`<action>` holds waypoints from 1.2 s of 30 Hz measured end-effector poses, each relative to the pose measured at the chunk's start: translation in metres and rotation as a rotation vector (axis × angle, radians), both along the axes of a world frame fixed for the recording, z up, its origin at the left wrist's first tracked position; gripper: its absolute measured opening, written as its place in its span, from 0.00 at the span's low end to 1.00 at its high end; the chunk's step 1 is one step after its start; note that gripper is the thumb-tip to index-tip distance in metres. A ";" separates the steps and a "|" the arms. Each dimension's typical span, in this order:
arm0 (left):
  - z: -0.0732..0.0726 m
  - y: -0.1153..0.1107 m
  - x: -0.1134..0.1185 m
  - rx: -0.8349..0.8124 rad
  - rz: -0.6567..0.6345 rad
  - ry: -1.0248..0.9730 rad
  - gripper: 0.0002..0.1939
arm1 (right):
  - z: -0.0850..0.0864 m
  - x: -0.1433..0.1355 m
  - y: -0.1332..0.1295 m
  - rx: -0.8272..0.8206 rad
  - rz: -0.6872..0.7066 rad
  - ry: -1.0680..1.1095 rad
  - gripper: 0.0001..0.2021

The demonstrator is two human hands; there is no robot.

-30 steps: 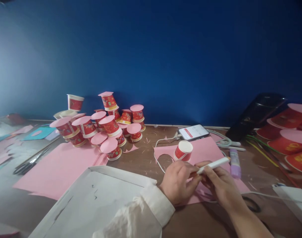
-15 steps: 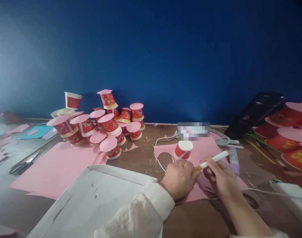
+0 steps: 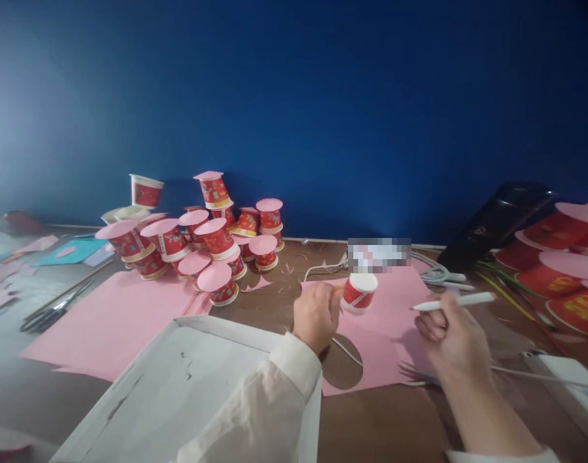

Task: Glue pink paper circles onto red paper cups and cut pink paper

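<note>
My right hand (image 3: 455,334) grips a white marker (image 3: 453,301), its uncapped tip pointing left above a pink sheet. In my left hand (image 3: 317,316) is the orange marker cap (image 3: 339,292), mostly hidden by closed fingers. Just right of that hand, a red paper cup (image 3: 359,292) with a white top stands on the pink sheet (image 3: 390,328). The sheet has a round hole near its front left. A pair of scissors (image 3: 417,373) lies partly under my right forearm.
Stacked red cups with pink discs (image 3: 217,238) stand at left, behind a white tray (image 3: 202,379). Pink paper (image 3: 115,321) and scissors (image 3: 53,314) lie left. At right are a black bottle (image 3: 496,222), more red cups (image 3: 569,283) and a white device (image 3: 569,386).
The marker and its cap have come apart. My left hand has moved left with the cap, my right hand right with the marker. The pink sheet has shifted, and its hole now shows nearer the front.
</note>
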State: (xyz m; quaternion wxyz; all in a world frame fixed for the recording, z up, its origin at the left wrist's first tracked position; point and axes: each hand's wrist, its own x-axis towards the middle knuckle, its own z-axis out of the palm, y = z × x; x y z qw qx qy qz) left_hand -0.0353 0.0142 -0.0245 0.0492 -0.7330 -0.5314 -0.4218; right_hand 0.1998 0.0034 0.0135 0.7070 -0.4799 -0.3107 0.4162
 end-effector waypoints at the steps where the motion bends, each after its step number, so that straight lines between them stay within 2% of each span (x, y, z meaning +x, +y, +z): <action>1: 0.003 0.005 -0.006 -0.025 0.079 -0.017 0.14 | -0.003 -0.003 0.000 -0.003 -0.005 -0.010 0.27; 4: 0.014 0.016 -0.020 -0.264 0.240 0.048 0.13 | -0.012 -0.012 0.002 -0.028 -0.051 -0.051 0.24; 8: 0.024 0.019 -0.027 -0.550 0.316 0.150 0.12 | -0.017 -0.012 0.000 -0.056 -0.084 -0.123 0.24; 10: 0.023 0.018 -0.028 -0.589 0.332 0.163 0.13 | -0.016 -0.011 -0.002 -0.070 -0.075 -0.161 0.22; 13: 0.019 0.018 -0.026 -0.456 0.325 0.105 0.14 | -0.014 -0.011 -0.006 -0.088 -0.062 -0.270 0.23; 15: 0.015 0.018 -0.020 -0.324 0.231 0.015 0.22 | -0.015 -0.010 -0.007 -0.087 -0.066 -0.337 0.26; 17: 0.012 0.020 -0.010 -0.270 0.055 -0.095 0.28 | -0.018 -0.009 -0.007 -0.092 -0.043 -0.380 0.29; 18: 0.010 0.021 -0.003 -0.281 -0.043 -0.153 0.33 | -0.020 -0.008 -0.007 -0.095 -0.032 -0.404 0.30; 20: 0.007 0.026 0.011 -0.350 -0.169 -0.257 0.51 | -0.026 -0.005 -0.005 -0.089 -0.017 -0.487 0.31; 21: 0.006 0.028 0.018 -0.385 -0.198 -0.288 0.59 | -0.029 -0.004 -0.005 -0.071 -0.017 -0.560 0.31; 23: 0.003 0.034 0.030 -0.431 -0.221 -0.323 0.65 | -0.036 0.000 -0.003 -0.014 -0.016 -0.762 0.29; 26: 0.003 0.038 0.039 -0.453 -0.251 -0.355 0.60 | -0.042 0.005 0.000 0.040 0.018 -1.026 0.23; 29: 0.011 0.034 0.040 -0.501 -0.302 -0.386 0.42 | -0.043 0.008 0.001 0.045 0.105 -1.151 0.19; 31: 0.021 0.030 0.036 -0.552 -0.282 -0.473 0.32 | -0.043 0.009 0.001 0.049 0.176 -1.228 0.18; 33: 0.031 0.028 0.027 -0.551 -0.135 -0.632 0.27 | -0.043 0.009 0.000 0.051 0.234 -1.288 0.17; 36: 0.040 0.029 0.009 -0.418 0.134 -0.852 0.24 | -0.041 0.009 -0.004 0.040 0.309 -1.430 0.19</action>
